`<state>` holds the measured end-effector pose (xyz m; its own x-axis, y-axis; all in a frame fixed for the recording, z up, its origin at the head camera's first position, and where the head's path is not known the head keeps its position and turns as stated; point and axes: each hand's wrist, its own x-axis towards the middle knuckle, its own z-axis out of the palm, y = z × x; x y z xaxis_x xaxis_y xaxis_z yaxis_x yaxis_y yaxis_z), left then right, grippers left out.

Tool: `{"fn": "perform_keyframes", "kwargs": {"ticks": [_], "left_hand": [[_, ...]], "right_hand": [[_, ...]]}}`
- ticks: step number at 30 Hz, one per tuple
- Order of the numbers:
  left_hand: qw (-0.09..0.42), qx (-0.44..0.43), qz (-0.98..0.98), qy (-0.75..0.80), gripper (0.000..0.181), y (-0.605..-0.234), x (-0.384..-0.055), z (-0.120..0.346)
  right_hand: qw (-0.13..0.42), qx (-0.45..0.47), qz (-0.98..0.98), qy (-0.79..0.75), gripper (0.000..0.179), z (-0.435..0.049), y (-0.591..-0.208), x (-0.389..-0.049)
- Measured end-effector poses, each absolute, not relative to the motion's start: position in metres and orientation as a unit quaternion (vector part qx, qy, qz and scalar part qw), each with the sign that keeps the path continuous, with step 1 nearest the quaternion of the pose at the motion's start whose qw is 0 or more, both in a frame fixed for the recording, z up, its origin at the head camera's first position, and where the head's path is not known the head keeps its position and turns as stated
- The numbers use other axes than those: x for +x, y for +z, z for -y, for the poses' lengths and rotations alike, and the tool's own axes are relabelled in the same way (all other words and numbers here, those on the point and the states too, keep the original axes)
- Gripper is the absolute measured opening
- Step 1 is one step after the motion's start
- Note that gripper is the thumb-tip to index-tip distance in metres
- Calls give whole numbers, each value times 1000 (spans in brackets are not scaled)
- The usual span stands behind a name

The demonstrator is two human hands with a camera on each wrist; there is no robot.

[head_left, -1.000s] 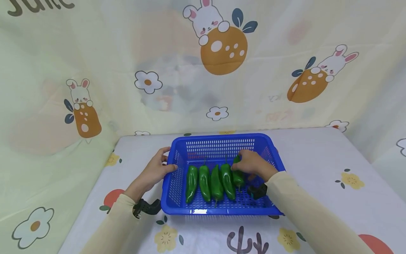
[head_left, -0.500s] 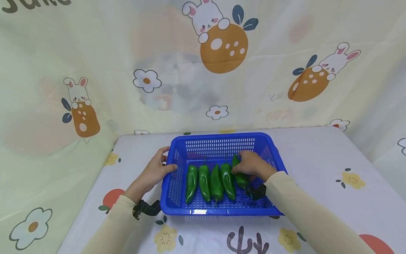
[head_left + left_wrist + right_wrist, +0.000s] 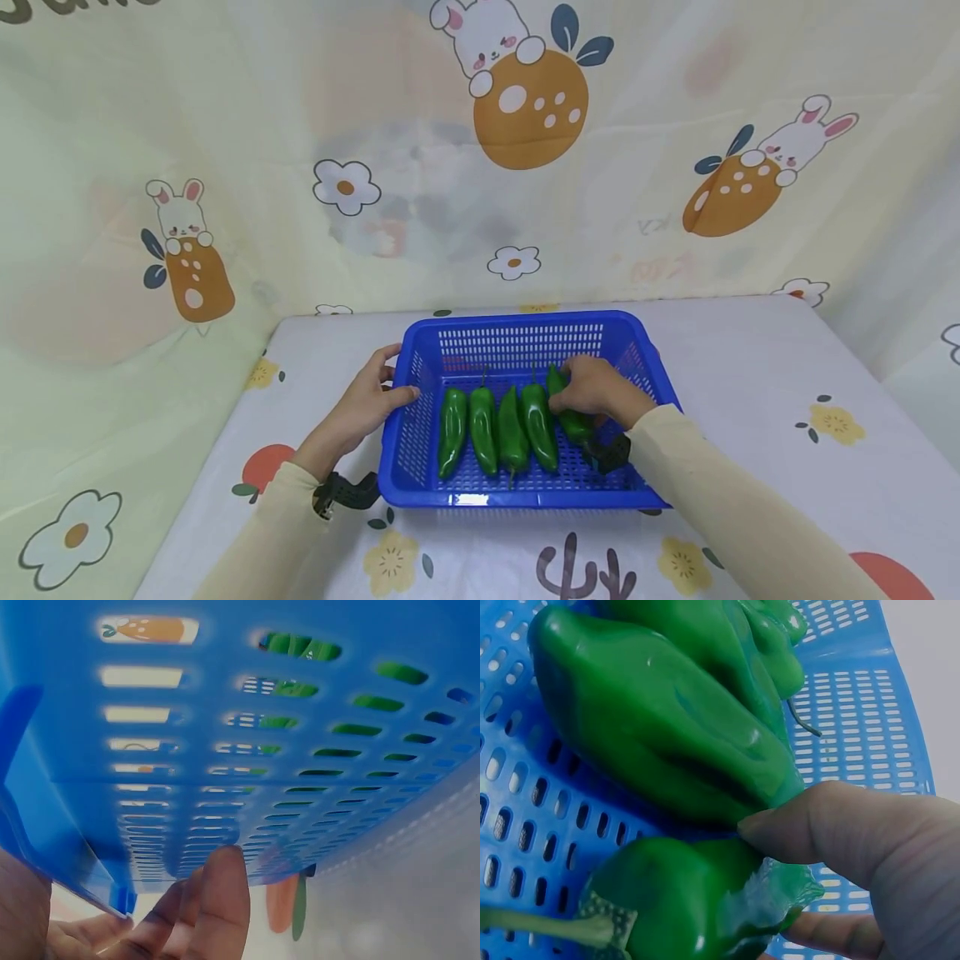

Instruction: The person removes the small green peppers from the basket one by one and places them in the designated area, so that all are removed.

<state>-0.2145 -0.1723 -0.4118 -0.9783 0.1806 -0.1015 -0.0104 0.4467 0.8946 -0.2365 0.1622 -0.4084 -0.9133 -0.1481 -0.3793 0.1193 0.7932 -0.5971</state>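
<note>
With my left grip (image 3: 371,393) holding the basket (image 3: 517,500) by its left rim, my right grip (image 3: 597,386) pinches the rightmost pepper (image 3: 576,428), near the basket's right edge, toward its tapered tip, though its likely light, firm, slick body probably suits a mid-length hold.

Beyond the left hand (image 3: 365,393) and the right hand (image 3: 600,390) hangs a cream, lightly creased fabric backdrop (image 3: 442,237), printed with white rabbits (image 3: 491,42) hugging orange-brown spotted fruits (image 3: 531,112) and white-petalled flowers (image 3: 347,187). A matching cream fabric side panel (image 3: 105,375) rises left of the left hand; a paler grey-white fabric panel (image 3: 911,275) stands right of the right hand. Beneath both hands spreads a white tablecloth (image 3: 750,375) bearing yellow flower prints (image 3: 392,562), under soft, diffuse light.
</note>
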Motion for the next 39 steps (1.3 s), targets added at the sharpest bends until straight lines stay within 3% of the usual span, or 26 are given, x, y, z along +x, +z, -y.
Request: {"fn": "perform_keyframes", "kwargs": {"ticks": [16, 28, 39], "left_hand": [[88, 53, -855, 509, 78, -410, -216, 173], [42, 44, -887, 458, 76, -410, -213, 169], [33, 34, -887, 460, 75, -412, -212, 167]], "right_hand": [[191, -19, -920, -341, 73, -166, -400, -233], [191, -26, -909, -371, 74, -174, -387, -229], [187, -31, -899, -394, 78, -188, -372, -223]]}}
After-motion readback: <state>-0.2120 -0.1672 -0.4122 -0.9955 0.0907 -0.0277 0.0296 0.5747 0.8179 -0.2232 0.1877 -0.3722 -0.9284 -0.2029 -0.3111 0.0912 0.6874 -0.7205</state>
